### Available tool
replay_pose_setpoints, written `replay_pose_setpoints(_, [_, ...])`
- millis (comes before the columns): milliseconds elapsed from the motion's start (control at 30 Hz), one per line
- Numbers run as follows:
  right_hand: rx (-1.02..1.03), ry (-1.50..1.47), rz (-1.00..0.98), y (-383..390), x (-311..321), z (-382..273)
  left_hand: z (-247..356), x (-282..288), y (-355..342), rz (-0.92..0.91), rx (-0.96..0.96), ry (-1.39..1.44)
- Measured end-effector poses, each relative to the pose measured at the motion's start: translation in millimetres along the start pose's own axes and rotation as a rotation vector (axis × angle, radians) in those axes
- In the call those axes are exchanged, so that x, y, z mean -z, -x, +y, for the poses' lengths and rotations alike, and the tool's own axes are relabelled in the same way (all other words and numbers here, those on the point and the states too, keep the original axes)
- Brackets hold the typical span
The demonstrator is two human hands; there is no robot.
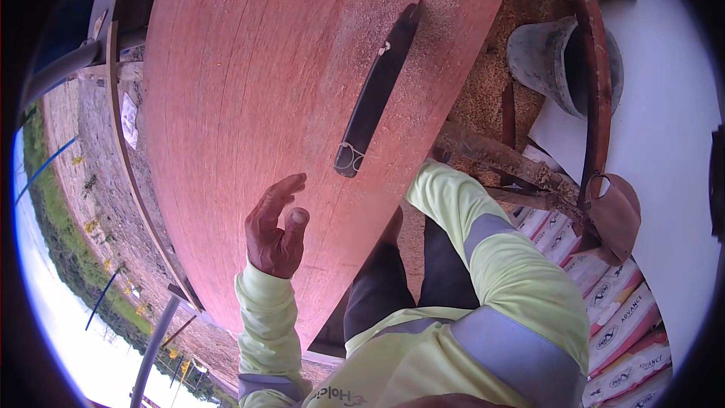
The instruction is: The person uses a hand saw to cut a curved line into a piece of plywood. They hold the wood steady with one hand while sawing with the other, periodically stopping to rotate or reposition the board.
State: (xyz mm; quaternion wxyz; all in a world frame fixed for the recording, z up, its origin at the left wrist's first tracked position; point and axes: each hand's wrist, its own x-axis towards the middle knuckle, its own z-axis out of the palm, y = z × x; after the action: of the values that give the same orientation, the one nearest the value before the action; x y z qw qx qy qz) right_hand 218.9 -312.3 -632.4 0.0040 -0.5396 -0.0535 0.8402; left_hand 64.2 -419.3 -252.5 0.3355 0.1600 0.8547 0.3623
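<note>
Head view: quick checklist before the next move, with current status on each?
1. Left hand free: ok; it is open over the board, holding nothing.
2. Right hand's grip: cannot tell; the hand can't be made out beyond the right sleeve.
3. Dark long tool apart from the left hand: ok; there is a visible gap between them.
4. Reddish board free of debris: not ok; sawdust is scattered around the tool's upper end.
5. Grey bucket off the board: ok; it sits past the right edge.
6. Board firmly supported: cannot tell; its underside is hidden.
</note>
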Motion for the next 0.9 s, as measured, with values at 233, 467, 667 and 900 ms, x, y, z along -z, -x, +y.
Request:
replay_pose_setpoints(233, [0.002,0.218,-0.020,-5,8,-16,37,-24,-41,0.011,-0.291,0.043])
replay_pose_setpoints(467, [0.130,1.377,-0.377,97,55,-63,101,-53,-75,0.011,-0.296,-0.129])
replay_pose_setpoints(667, [0.744,1.615,-0.317,242,-91,-242,94,-65,-118,0.037,-0.179,-0.174])
replay_pose_setpoints(900, [0.940,2.280,0.513,132,-264,-350,64,-77,-102,-0.070,-0.173,-0.034])
